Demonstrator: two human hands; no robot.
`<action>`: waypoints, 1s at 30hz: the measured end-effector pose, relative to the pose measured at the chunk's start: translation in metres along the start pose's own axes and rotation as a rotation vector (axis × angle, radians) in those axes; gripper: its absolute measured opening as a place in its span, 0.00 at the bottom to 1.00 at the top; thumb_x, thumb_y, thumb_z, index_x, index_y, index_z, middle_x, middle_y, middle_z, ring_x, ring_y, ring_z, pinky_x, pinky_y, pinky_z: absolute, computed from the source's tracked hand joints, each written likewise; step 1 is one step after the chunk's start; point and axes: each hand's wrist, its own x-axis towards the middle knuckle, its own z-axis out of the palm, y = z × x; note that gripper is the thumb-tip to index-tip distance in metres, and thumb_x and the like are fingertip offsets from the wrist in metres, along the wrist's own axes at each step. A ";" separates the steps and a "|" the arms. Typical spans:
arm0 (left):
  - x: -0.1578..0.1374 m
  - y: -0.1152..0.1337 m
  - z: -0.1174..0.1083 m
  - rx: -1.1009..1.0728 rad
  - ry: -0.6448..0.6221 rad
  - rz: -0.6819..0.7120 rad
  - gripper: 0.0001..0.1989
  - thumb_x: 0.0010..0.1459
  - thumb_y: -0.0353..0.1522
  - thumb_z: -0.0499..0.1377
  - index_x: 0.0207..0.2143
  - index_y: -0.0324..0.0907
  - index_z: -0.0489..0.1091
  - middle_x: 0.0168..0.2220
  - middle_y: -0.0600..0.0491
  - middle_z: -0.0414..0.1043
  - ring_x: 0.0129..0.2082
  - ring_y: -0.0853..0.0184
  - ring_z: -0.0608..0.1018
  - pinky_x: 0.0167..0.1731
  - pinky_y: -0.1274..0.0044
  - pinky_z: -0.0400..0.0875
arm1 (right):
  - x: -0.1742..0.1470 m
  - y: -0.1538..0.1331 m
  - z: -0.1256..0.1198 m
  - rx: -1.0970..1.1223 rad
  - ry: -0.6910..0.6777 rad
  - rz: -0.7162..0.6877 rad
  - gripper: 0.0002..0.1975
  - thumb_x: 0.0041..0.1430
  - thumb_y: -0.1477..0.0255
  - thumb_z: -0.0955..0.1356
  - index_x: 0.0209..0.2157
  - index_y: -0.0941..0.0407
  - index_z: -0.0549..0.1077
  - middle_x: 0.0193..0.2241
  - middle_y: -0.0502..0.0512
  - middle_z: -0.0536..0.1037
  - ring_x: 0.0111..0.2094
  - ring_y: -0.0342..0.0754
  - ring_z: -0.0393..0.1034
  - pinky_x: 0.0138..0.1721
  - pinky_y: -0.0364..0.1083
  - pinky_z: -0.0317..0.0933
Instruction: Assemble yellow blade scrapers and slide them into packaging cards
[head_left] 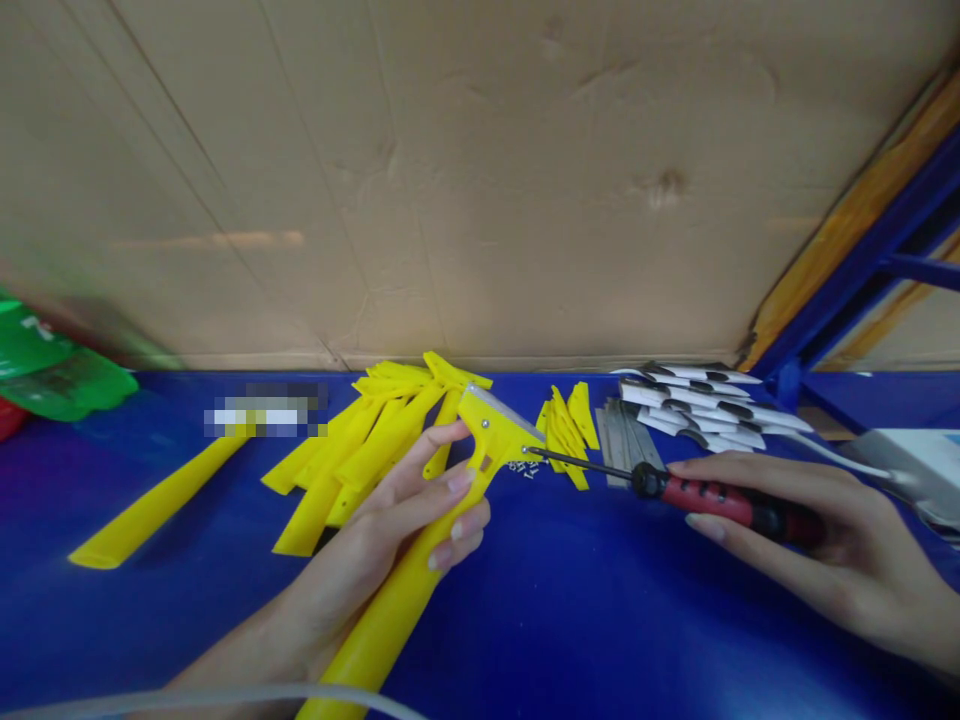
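My left hand (420, 510) is wrapped round the handle of a yellow scraper (397, 620), its head tilted up in the middle of the view. A metal blade edge shows along the top of that head, and two screws sit in its face. In my right hand (832, 550) is a screwdriver (712, 500) with a red and black grip. The screwdriver's tip meets the right-hand screw (526, 452) on the scraper head. Beyond the head lie small loose screws (529, 468) and a pile of yellow clamp pieces (562, 430).
Yellow scraper handles (382, 430) are heaped behind my left hand. Another scraper (165, 490) with a white-covered head lies left. Grey metal blades (626, 440) and black-and-white pieces (690, 400) lie right. A green bottle (60, 365) is far left; cardboard (480, 180) stands behind the blue table (585, 620).
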 end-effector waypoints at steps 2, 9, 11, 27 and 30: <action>-0.001 0.002 0.002 -0.012 0.027 -0.020 0.18 0.66 0.33 0.65 0.53 0.51 0.61 0.23 0.61 0.66 0.19 0.77 0.65 0.22 0.83 0.52 | 0.000 -0.001 0.000 -0.016 -0.009 -0.011 0.12 0.57 0.68 0.77 0.43 0.41 0.84 0.37 0.50 0.89 0.34 0.54 0.84 0.37 0.48 0.79; -0.001 0.000 0.005 0.055 0.079 0.034 0.18 0.67 0.33 0.65 0.53 0.49 0.62 0.23 0.60 0.67 0.20 0.76 0.66 0.23 0.82 0.54 | -0.001 0.000 -0.001 -0.087 -0.046 -0.066 0.13 0.58 0.68 0.76 0.45 0.42 0.85 0.39 0.51 0.89 0.36 0.55 0.85 0.41 0.51 0.80; 0.000 -0.003 0.005 0.104 0.085 0.088 0.17 0.66 0.34 0.66 0.53 0.48 0.63 0.24 0.60 0.67 0.20 0.75 0.67 0.23 0.82 0.55 | -0.001 -0.002 -0.001 -0.135 -0.049 -0.098 0.13 0.59 0.67 0.76 0.46 0.40 0.85 0.43 0.52 0.88 0.40 0.57 0.84 0.42 0.52 0.80; 0.001 -0.021 0.012 0.226 0.118 0.194 0.16 0.66 0.37 0.66 0.51 0.48 0.66 0.26 0.59 0.69 0.21 0.75 0.68 0.24 0.80 0.57 | 0.001 -0.013 0.002 0.006 0.124 0.336 0.16 0.64 0.53 0.71 0.45 0.49 0.76 0.23 0.51 0.80 0.20 0.49 0.73 0.22 0.46 0.70; 0.000 -0.020 0.013 0.236 0.138 0.228 0.17 0.65 0.37 0.67 0.52 0.48 0.65 0.26 0.59 0.69 0.20 0.75 0.67 0.23 0.80 0.56 | 0.005 -0.018 -0.001 0.153 0.022 0.450 0.23 0.66 0.47 0.67 0.48 0.52 0.75 0.17 0.49 0.76 0.16 0.49 0.71 0.19 0.44 0.68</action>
